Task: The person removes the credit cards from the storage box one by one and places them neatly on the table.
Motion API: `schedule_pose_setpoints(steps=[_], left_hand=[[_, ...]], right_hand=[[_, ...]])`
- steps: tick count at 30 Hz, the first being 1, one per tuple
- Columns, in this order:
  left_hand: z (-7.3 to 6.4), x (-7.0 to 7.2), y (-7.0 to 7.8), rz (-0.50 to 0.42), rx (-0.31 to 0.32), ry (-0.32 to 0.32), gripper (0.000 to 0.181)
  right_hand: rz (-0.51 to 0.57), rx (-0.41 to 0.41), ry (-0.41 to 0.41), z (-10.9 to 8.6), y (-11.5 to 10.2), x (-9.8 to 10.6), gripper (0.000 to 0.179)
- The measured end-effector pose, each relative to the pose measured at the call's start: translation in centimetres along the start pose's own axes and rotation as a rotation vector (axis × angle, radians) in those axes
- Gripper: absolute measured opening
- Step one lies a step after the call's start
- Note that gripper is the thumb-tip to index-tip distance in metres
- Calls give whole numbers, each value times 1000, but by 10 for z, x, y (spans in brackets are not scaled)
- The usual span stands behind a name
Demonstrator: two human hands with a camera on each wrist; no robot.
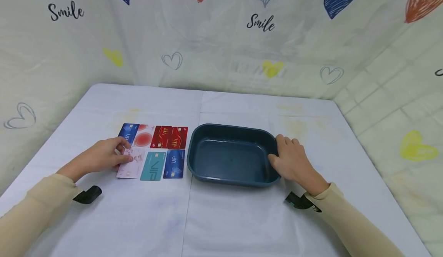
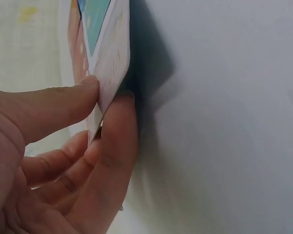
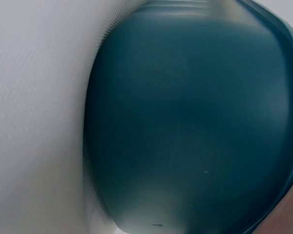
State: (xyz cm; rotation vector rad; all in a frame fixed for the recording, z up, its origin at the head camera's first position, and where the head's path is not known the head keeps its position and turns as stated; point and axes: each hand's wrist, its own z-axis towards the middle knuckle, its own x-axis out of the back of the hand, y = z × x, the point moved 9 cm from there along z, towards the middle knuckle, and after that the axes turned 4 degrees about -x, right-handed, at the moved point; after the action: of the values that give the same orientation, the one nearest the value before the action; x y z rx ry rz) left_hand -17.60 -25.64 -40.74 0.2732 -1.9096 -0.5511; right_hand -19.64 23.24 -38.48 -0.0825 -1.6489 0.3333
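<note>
My left hand (image 1: 107,155) pinches the left edge of a pale pink card (image 1: 130,168) between thumb and fingers. In the left wrist view, that card (image 2: 115,61) stands off the white cloth and throws a shadow. Beside it lie a teal VIP card (image 1: 153,166) and a blue VIP card (image 1: 174,164). Behind them is a row with a blue card (image 1: 129,131), a white card with a red circle (image 1: 143,137) and two red VIP cards (image 1: 161,137). My right hand (image 1: 292,159) grips the right rim of a dark teal plastic basin (image 1: 232,182), whose outer wall (image 3: 185,112) fills the right wrist view.
A white cloth covers the table (image 1: 225,222). Behind it hangs a pale curtain (image 1: 214,37) printed with hearts and "Smile". Black straps (image 1: 88,194) show at both wrists. The basin stands just right of the cards, with no objects seen inside.
</note>
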Motion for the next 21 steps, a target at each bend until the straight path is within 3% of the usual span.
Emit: schedule_pose_setpoints(steps=[13,21], left_hand=[[0,-4,-5,110,-11,-9,50],[-6,24,0,151,-59,111,44]], right_hand=[[-17,1,2,1,-4,-8,24],[4,-26,-31,3,-2,-13,30]])
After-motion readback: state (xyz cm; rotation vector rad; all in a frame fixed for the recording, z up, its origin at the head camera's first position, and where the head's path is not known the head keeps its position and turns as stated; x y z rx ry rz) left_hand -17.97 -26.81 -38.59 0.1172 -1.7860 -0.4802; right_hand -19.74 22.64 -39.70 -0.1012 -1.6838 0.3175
